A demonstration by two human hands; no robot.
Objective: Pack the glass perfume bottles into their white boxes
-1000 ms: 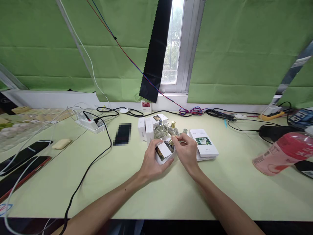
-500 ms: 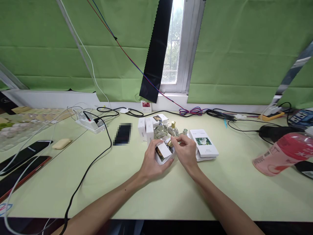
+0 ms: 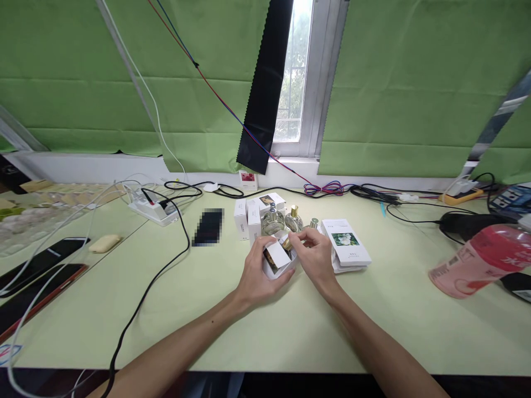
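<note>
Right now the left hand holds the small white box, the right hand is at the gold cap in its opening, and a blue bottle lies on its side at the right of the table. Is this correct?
One detail is wrong: the bottle lying on its side at the right of the table is pink, not blue, as the head view shows. The left hand does hold the box, and the right hand is at the gold cap.

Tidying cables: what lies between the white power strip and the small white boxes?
In the head view, a black cable and a blurred dark rectangle lie between the power strip and the boxes.

A pale green table [image 3: 373, 326] carries white boxes [image 3: 248, 219], perfume bottles [image 3: 272, 220] and a flat flower-printed box [image 3: 347, 243]; black cables [image 3: 157, 276] cross it. A power strip [image 3: 152, 210], two phones [image 3: 39, 276] and a tipped pink bottle [image 3: 477, 262] lie there too.
</note>
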